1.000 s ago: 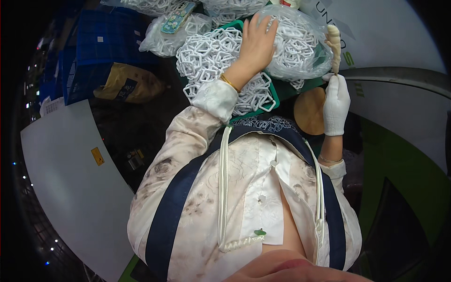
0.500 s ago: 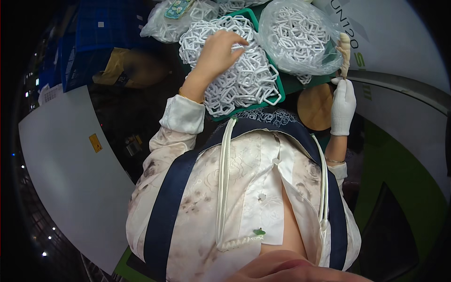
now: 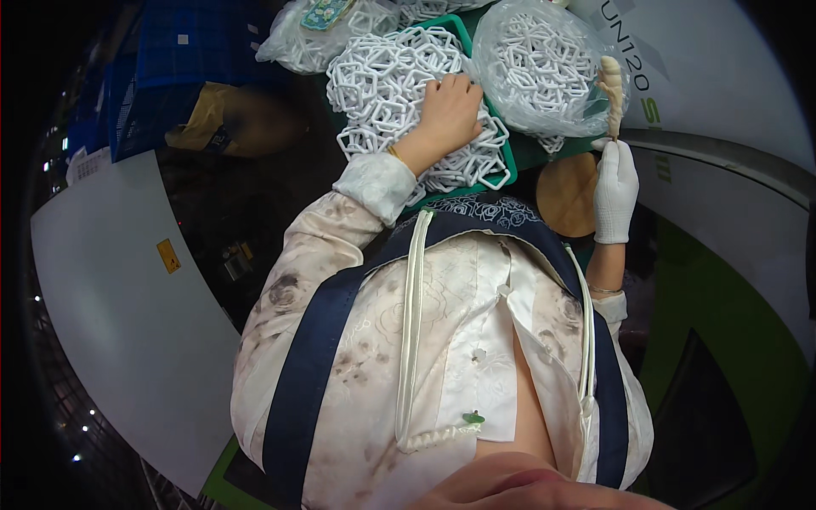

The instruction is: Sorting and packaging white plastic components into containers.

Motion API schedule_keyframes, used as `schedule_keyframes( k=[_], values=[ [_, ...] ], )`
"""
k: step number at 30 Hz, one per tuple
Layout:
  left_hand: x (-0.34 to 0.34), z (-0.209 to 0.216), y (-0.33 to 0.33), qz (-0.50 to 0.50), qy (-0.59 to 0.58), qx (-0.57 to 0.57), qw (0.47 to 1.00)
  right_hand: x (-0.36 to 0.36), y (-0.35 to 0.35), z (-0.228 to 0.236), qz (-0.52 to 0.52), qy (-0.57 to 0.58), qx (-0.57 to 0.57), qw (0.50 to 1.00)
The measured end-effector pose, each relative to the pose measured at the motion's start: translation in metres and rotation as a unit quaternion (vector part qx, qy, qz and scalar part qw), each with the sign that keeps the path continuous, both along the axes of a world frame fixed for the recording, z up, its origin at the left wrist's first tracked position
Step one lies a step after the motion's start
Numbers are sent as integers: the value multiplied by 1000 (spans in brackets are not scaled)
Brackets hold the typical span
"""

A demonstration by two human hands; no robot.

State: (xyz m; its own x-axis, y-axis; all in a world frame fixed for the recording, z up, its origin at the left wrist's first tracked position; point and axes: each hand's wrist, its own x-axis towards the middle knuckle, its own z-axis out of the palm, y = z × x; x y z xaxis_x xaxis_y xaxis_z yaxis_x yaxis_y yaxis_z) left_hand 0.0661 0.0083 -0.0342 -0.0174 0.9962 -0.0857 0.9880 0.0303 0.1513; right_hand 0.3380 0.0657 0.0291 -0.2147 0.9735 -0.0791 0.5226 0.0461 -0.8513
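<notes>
Green tray (image 3: 463, 32) heaped with white angular links (image 3: 382, 85), clear bag (image 3: 544, 68) at right holding more, finish smooth, lie jumbled, my left hand (image 3: 453, 110) curled on the tray's contents, grasp undeterminable, my gloved right hand (image 3: 615, 191) clasping a lumpy cream stick (image 3: 610, 93).

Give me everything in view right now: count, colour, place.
Links: many, white, heaped in the tray
Tray: one, green, under the links
Clear bags: at least two, colourless, beside the tray's far end
Patterned flat item: one, greenish, on the left bag
Knobbly item: one, cream, above the right hand
Crates: count unclear, blue, upper left
Paper bag: one, brown, before the crates
Round disc: one, tan, left of the right hand
Panels: at least two, pale grey, left and upper right
Apron: one, dark blue, worn
Left hand: one, bare, on the links
Right hand: one, white-gloved, holding the knobbly item
</notes>
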Motion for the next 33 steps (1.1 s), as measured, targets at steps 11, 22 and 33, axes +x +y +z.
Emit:
schedule_keyframes(
  k=[11,22,33],
  values=[
    [-56,-17,10,135,-360,43,922,-1,0,-6,8,21,0,1000],
    [-34,27,5,171,-574,99,794,-48,-11,9,102,83,-73,989],
    [14,75,1,182,-751,136,620,-80,-16,14,107,229,-82,964]
  ],
)
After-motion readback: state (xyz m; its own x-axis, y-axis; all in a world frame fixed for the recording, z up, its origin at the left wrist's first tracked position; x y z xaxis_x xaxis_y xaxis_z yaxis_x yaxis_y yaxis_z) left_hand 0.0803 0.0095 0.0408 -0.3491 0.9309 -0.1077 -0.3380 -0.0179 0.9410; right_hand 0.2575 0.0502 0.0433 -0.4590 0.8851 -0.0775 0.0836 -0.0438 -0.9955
